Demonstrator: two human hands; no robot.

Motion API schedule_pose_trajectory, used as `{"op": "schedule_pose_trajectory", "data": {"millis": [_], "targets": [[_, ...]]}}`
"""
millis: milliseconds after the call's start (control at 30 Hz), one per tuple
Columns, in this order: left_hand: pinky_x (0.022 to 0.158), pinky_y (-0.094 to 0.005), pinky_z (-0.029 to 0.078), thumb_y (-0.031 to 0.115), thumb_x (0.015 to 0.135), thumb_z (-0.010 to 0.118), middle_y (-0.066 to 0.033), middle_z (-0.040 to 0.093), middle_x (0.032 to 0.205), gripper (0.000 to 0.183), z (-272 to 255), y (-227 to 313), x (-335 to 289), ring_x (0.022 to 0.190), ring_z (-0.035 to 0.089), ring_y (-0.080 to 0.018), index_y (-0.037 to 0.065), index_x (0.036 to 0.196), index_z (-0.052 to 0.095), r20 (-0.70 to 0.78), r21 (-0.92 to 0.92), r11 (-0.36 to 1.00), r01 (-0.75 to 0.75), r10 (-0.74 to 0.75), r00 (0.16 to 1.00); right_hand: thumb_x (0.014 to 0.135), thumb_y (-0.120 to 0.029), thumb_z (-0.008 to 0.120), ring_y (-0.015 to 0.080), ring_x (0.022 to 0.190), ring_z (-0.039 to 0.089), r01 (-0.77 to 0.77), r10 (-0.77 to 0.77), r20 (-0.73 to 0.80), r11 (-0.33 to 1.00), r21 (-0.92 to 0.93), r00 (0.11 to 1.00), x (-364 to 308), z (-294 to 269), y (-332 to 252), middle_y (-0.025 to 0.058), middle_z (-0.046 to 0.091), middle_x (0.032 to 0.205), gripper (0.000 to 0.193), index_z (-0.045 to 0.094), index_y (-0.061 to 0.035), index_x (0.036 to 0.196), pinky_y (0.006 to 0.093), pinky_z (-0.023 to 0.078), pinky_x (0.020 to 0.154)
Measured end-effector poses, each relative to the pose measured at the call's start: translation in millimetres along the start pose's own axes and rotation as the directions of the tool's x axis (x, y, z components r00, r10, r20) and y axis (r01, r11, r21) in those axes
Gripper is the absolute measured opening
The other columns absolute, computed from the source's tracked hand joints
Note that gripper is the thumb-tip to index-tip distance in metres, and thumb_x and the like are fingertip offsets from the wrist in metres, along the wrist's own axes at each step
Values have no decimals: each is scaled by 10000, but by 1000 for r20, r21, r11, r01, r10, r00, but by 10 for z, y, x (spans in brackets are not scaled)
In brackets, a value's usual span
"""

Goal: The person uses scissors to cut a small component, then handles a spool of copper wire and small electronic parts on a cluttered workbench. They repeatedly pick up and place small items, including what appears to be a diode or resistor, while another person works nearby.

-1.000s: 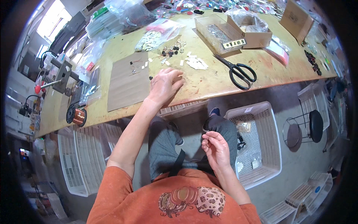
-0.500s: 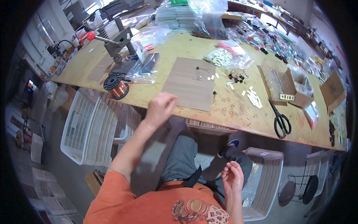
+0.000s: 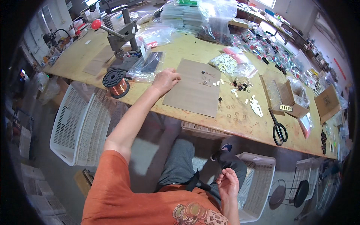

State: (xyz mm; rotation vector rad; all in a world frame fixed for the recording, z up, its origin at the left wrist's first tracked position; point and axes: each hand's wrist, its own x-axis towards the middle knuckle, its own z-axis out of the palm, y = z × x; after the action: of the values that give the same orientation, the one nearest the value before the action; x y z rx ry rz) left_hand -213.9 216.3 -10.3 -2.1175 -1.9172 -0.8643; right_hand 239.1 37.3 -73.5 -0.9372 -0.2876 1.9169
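Observation:
My left hand is stretched out over the table, its fingers curled together at the left edge of a brown cardboard sheet. What those fingers hold, if anything, is hidden. Close to my body, above my lap, my right hand is raised with thumb and fingers drawn together; nothing in it can be made out. On the sheet lie small black parts with thin wires and a few little white pieces. To the left of it stands a spool of copper wire.
A hand press with a red knob stands at the back left. Black scissors, white strips and an open cardboard box lie to the right. White plastic baskets stand below the table's edge.
My left hand has reached farther forward, from the table's front edge to the cardboard sheet's left side. My right hand stays near my lap, slightly lower. The view has shifted a little.

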Motion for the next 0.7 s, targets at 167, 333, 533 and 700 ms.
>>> {"op": "schedule_pose_trajectory", "data": {"millis": [167,333,533,700], "targets": [[714,-310,524,123,823,690,-66,689,961,58,87,-251,58,821,658,-233,93,865,715,-163,-180,983,42,-72,984,896,-15,559,182,758,629,-5,5,-25,1000,5,1000,-10,10,3,109,677,942,139,624,-31,1017,301,525,671],[729,-234,538,92,917,622,-49,693,1000,74,-117,-565,263,869,664,-134,72,968,673,-81,-945,297,136,-616,784,895,-21,571,183,767,630,-26,26,-4,1000,9,1000,0,19,16,108,674,944,136,623,-32,1019,297,528,681],[764,-217,522,90,940,603,-62,685,1016,98,-450,-772,144,908,644,-108,70,1031,634,-214,-977,128,-171,-605,767,900,-28,575,175,761,632,-47,47,15,999,-4,999,9,-10,47,106,681,937,140,629,-36,1028,284,520,679],[790,-250,461,113,962,569,-24,666,952,64,-871,409,-107,843,587,-89,76,982,618,-294,-802,597,0,-395,870,932,-48,564,138,763,633,84,-62,86,955,-284,994,-36,167,-17,99,689,950,153,635,-18,1065,241,498,670]]}}
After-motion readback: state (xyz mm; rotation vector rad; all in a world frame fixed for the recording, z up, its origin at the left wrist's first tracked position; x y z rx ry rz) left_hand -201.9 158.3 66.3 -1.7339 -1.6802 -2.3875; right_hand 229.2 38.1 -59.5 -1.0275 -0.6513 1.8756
